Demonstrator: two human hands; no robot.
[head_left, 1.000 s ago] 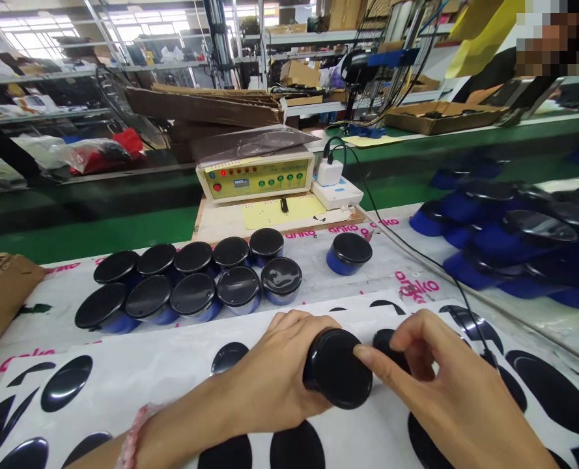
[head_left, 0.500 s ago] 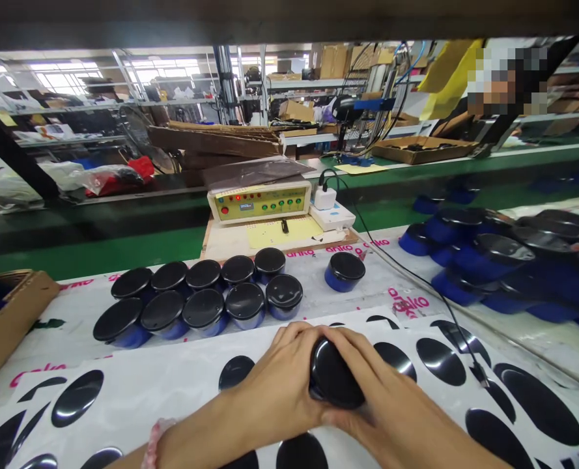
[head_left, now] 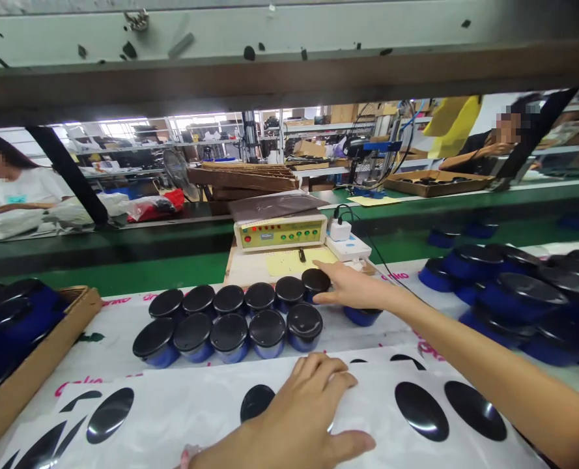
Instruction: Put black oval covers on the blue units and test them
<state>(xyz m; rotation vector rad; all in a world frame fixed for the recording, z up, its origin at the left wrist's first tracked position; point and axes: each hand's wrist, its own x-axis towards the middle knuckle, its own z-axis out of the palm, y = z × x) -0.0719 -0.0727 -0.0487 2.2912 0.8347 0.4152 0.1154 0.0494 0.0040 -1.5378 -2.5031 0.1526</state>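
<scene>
My right hand [head_left: 350, 284] reaches forward with thumb and fingers around a blue, cup-like round piece with a glossy black top [head_left: 315, 280]. That piece stands at the right end of the back row, beside another black-topped blue piece [head_left: 289, 290]. In front runs a second row of the same pieces [head_left: 228, 333]. Partly hidden beneath my right wrist is one more blue piece [head_left: 363, 316]. My left hand [head_left: 301, 413] hovers over or rests on a white sheet [head_left: 186, 407], holding nothing, thumb apart from the fingers. Black ovals [head_left: 422, 412] lie on the sheet.
Blue pieces pile up at the right [head_left: 518, 293]. A cardboard box [head_left: 40, 352] of them stands at the left. Behind the rows sits a control box [head_left: 282, 233] beside a white power strip [head_left: 350, 246]. A shelf beam [head_left: 269, 85] crosses overhead. Two people are beyond.
Both hands were together around a black-topped piece. My right hand has carried it forward to the back row's end. My left hand has let go. The view has tilted upward.
</scene>
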